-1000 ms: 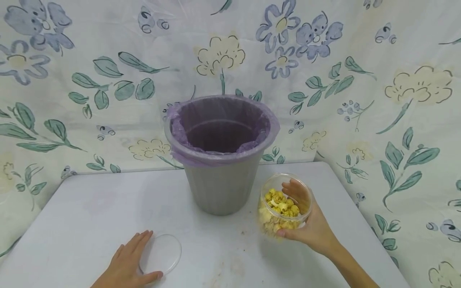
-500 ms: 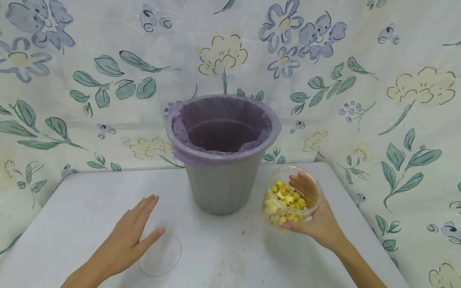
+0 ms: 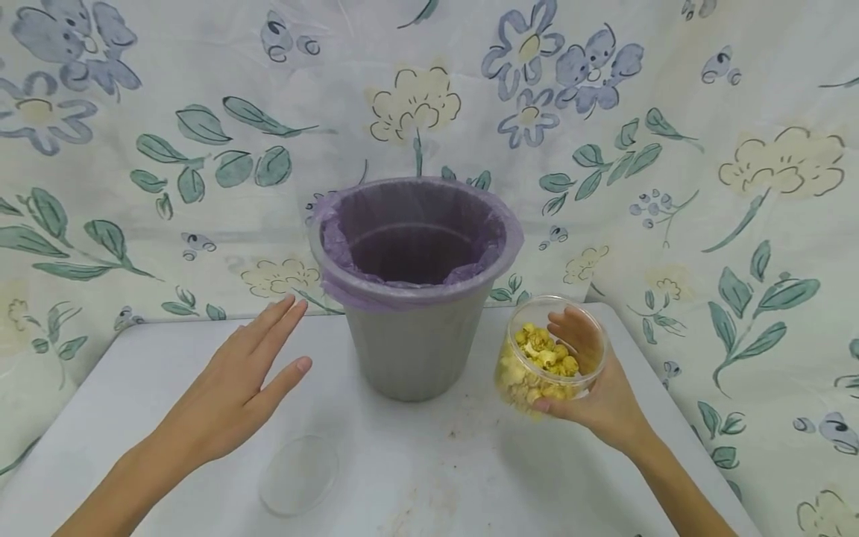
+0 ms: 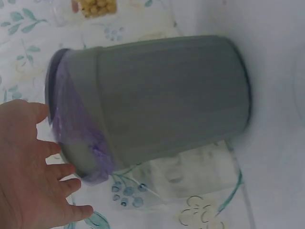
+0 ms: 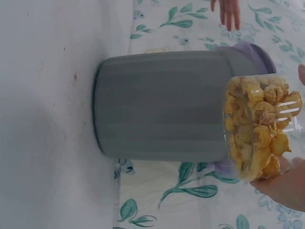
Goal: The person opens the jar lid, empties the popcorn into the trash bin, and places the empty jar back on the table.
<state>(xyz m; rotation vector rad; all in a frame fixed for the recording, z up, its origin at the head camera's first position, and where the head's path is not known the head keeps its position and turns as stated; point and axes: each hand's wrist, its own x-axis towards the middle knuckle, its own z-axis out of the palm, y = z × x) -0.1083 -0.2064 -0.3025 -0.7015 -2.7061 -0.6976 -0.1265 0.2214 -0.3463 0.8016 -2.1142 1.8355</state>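
Observation:
My right hand [image 3: 607, 399] grips a clear round jar [image 3: 510, 373] that is partly filled with yellow popcorn [image 3: 546, 354]. The jar has no lid on and tilts a little, held above the table to the right of the bin. In the right wrist view the popcorn [image 5: 257, 124] shows through the jar's side. My left hand [image 3: 231, 388] is raised over the table, fingers straight and thumb apart, holding nothing. Below it on the table lies a clear round lid [image 3: 300, 475]. A grey bin [image 3: 416, 347] with a purple liner bag [image 3: 335, 242] folded over its rim stands between my hands.
The white table [image 3: 376, 477] carries small brown crumbs and smudges [image 3: 452, 434] in front of the bin. Behind and to the right hangs a floral-print cloth [image 3: 416, 97], close to the table's back edge.
My left hand has lifted off the lid and moved up and forward, leaving the lid on the table. My right hand has raised the popcorn jar slightly and shifted it right.

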